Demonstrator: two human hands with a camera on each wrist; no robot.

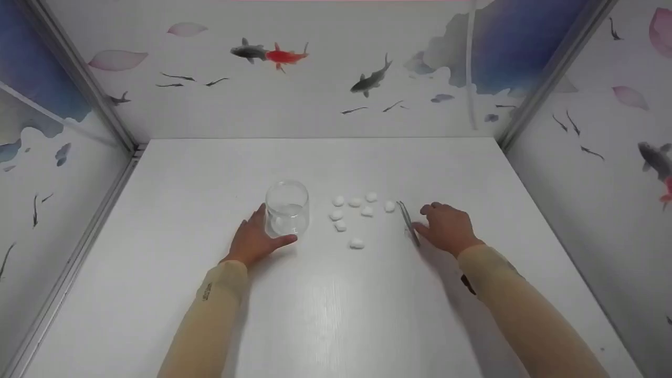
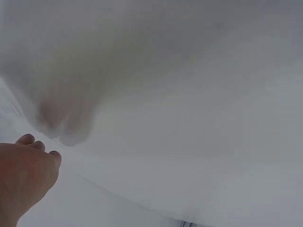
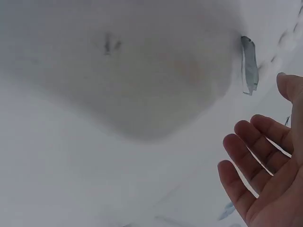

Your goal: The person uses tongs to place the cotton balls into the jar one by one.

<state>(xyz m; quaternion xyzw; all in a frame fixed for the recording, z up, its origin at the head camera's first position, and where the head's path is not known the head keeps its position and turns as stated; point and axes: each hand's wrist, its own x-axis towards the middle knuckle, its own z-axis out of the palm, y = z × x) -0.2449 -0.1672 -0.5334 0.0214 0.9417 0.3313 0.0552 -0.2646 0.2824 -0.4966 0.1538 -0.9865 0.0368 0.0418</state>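
Observation:
A clear glass beaker (image 1: pixel 286 209) stands upright at the middle of the white table (image 1: pixel 336 315). My left hand (image 1: pixel 255 237) grips its base from the left, thumb in front and fingers behind. Several white cotton balls (image 1: pixel 357 210) lie scattered just right of the beaker. Metal tweezers (image 1: pixel 408 223) lie flat on the table beyond them. My right hand (image 1: pixel 445 227) rests on the table right beside the tweezers, its thumb at their edge and holding nothing. In the right wrist view the right hand (image 3: pixel 265 179) shows an open palm with relaxed fingers. The left wrist view shows only curled fingers (image 2: pixel 33 161) against blur.
Walls papered with fish and petals (image 1: pixel 325 68) enclose the table at the back and on both sides. Metal corner posts (image 1: pixel 89 89) stand at the back corners. Both forearms wear beige sleeves (image 1: pixel 210 310).

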